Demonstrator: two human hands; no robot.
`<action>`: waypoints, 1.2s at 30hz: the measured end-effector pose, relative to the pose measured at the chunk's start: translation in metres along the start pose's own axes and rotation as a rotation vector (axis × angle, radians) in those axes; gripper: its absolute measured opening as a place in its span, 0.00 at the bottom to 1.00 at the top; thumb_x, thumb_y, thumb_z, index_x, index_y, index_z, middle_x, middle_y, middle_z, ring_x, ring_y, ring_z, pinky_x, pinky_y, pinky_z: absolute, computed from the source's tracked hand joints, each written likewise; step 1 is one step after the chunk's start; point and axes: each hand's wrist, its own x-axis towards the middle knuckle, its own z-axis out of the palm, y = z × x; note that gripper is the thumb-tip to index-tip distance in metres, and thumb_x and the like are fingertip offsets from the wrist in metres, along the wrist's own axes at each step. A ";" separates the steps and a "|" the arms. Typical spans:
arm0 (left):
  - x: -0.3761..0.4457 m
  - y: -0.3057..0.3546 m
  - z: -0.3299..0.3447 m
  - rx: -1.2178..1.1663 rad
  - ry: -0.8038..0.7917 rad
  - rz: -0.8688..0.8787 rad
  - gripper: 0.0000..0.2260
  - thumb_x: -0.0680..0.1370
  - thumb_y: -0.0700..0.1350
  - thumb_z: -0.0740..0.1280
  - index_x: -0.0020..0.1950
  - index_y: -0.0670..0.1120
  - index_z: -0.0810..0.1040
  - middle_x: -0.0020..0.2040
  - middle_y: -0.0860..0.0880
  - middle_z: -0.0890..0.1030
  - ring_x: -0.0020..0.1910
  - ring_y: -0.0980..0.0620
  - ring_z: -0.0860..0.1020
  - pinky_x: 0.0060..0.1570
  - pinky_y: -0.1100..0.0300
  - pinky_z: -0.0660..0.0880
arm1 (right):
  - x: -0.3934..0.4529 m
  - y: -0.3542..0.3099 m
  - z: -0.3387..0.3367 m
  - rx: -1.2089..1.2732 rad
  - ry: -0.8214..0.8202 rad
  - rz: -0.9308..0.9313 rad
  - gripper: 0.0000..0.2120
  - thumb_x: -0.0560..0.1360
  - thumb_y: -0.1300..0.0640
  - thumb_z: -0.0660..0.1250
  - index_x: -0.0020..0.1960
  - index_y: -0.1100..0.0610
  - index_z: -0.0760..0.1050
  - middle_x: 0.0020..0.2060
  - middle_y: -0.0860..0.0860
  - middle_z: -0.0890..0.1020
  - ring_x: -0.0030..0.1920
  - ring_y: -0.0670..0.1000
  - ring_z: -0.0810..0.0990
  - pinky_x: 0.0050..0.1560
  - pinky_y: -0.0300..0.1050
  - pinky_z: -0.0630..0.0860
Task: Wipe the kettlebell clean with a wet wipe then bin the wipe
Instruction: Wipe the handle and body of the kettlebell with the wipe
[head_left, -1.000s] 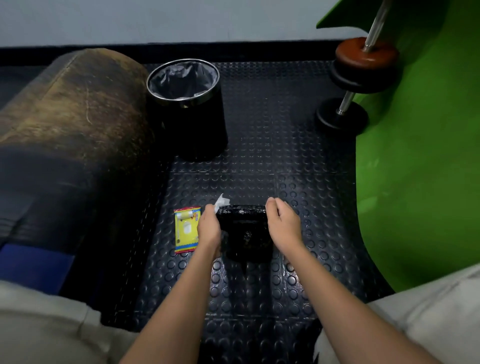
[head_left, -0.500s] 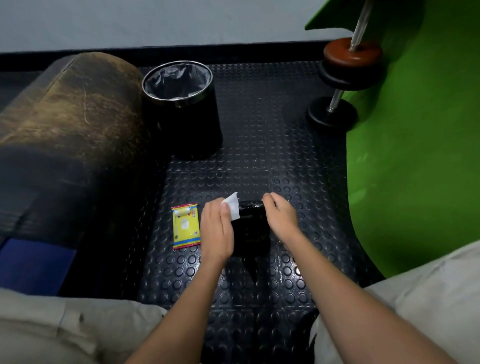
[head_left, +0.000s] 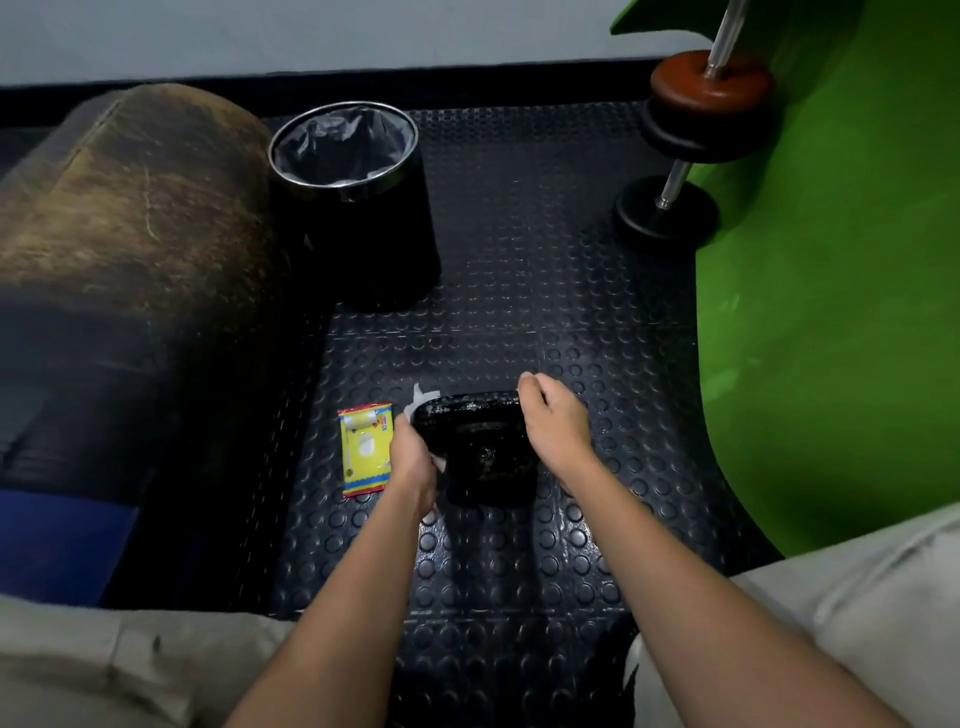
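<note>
A black kettlebell (head_left: 485, 452) stands on the studded rubber floor between my two hands. My left hand (head_left: 413, 457) holds a white wet wipe (head_left: 422, 402) against the kettlebell's left side, at the end of its handle; most of the wipe is hidden under my palm. My right hand (head_left: 553, 423) grips the right end of the handle. The black bin (head_left: 358, 208), lined with a grey bag, stands farther off to the left.
A yellow wet-wipe packet (head_left: 365, 447) lies flat just left of my left hand. A worn brown padded bolster (head_left: 130, 218) fills the left side. A dumbbell (head_left: 680, 156) leans at the back right against a green surface (head_left: 831, 286). My knees frame the bottom.
My left hand has slid with the wipe from the top of the handle down to the kettlebell's left side. My right hand keeps its hold on the handle.
</note>
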 end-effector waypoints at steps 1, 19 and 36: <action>-0.002 0.003 0.000 0.083 0.022 0.034 0.16 0.79 0.58 0.60 0.49 0.49 0.80 0.42 0.49 0.82 0.38 0.49 0.79 0.32 0.60 0.77 | -0.001 0.000 0.000 0.002 0.004 -0.003 0.21 0.83 0.46 0.56 0.34 0.54 0.62 0.34 0.47 0.69 0.35 0.47 0.68 0.37 0.45 0.64; -0.034 -0.017 0.004 0.574 0.110 0.886 0.16 0.86 0.49 0.49 0.64 0.47 0.73 0.59 0.53 0.75 0.61 0.54 0.72 0.63 0.60 0.68 | -0.012 0.000 0.001 -0.052 0.059 -0.013 0.22 0.85 0.45 0.55 0.35 0.54 0.63 0.37 0.49 0.72 0.38 0.47 0.70 0.36 0.44 0.64; -0.041 0.003 -0.001 0.820 0.039 0.861 0.15 0.85 0.49 0.49 0.49 0.46 0.73 0.47 0.51 0.75 0.48 0.50 0.72 0.50 0.54 0.70 | -0.009 0.000 -0.007 -0.014 0.001 0.006 0.20 0.84 0.46 0.55 0.36 0.55 0.62 0.33 0.47 0.68 0.34 0.47 0.66 0.35 0.44 0.62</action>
